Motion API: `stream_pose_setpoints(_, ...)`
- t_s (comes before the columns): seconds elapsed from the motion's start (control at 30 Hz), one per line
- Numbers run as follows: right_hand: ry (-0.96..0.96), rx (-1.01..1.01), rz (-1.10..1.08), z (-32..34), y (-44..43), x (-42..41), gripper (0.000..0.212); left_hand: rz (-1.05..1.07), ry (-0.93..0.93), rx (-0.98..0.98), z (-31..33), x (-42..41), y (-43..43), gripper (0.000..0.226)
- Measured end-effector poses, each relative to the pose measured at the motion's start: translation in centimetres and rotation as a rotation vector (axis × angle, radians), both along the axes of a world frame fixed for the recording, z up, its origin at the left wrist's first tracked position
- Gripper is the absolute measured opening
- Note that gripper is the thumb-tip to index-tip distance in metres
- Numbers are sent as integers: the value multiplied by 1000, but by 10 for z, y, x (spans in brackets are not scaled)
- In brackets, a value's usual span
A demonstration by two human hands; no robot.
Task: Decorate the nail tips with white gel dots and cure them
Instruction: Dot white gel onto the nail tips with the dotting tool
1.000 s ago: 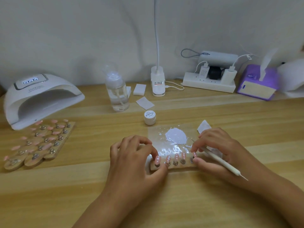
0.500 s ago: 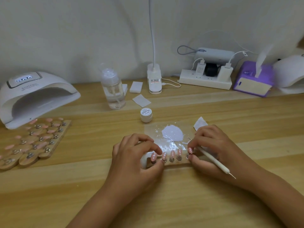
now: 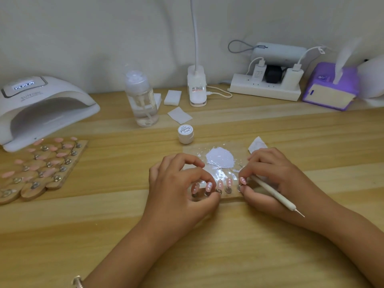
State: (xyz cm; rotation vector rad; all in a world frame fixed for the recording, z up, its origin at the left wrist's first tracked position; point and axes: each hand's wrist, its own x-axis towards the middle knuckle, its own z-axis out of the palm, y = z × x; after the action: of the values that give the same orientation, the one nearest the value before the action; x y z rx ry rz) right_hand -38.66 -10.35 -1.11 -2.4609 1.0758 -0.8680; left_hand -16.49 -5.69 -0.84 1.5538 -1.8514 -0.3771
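Note:
A small wooden strip point(image 3: 229, 196) carries several pink nail tips point(image 3: 220, 184) with white dots, low in the middle of the desk. My left hand point(image 3: 178, 188) pinches the strip's left end between thumb and curled fingers. My right hand point(image 3: 270, 179) grips a white dotting pen point(image 3: 272, 191), point trailing right, and pinches the strip's right end. Behind the strip lies a clear palette sheet point(image 3: 193, 151) with a blob of white gel point(image 3: 220, 157). A small white gel jar point(image 3: 185, 134) stands behind it. The white curing lamp point(image 3: 39, 107) sits at far left.
A wooden board point(image 3: 82, 149) of several pink tips lies below the lamp. A clear pump bottle point(image 3: 142, 98), white pads point(image 3: 172, 97), a desk-lamp base point(image 3: 196, 88), a power strip point(image 3: 265, 91) and a purple box point(image 3: 330, 88) line the back wall.
Both hands stay on the strip of nail tips. The view has shifted slightly; the strip and hands sit a little further left and up in the frame than a second ago.

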Motion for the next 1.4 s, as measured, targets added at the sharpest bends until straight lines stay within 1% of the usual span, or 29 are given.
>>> stream_pose_setpoints(0.23,7,26,-14,2,2,3,8,-9,33,3,-1,-5,-6,18)
stream_pose_setpoints(0.47,3,32,-11,2,3,4,8,-35,50,-14,0,-8,-7,6)
stream_pose_setpoints(0.67,-4,39,3,-1,2,2,12,-75,51,32,3,-5,-10,7)
stream_pose_setpoints(0.9,3,8,-8,-1,2,3,9,-43,42,8,2,-6,-10,13)
stream_pose_setpoints(1.07,9,2,-10,0,2,4,8,-42,48,0,1,-8,-11,6)
stream_pose_setpoints(1.27,1,13,-1,-2,2,3,5,-40,39,8,1,-9,-10,21)
stream_pose_setpoints(1.37,-2,26,3,-2,2,3,6,-47,52,-1,1,-9,-11,11)
stream_pose_setpoints(1.4,-1,29,3,-2,2,2,7,-50,53,-5,0,-9,-11,11)
